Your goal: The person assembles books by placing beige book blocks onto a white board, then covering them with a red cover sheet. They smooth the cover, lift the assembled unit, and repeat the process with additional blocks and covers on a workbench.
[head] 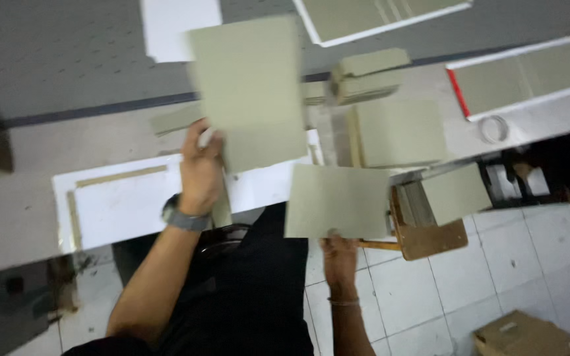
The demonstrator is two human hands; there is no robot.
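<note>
Left grip: left hand (200,168) clenched on the lower left corner of a grey board (249,92), raised over the table (21,211).
Right grip: right hand (340,258) pinches the near edge of a second grey board (336,201).
Hidden: fingertips behind both boards.
Blurred: board stacks (367,74) far right.
Cut off: cardboard box (526,335), near right.

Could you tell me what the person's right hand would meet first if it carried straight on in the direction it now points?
The right hand points up the picture, gripping a grey-green board by its lower edge. Beyond that board, the stack of boards on the table comes first, probably, though depth is unclear.
</note>
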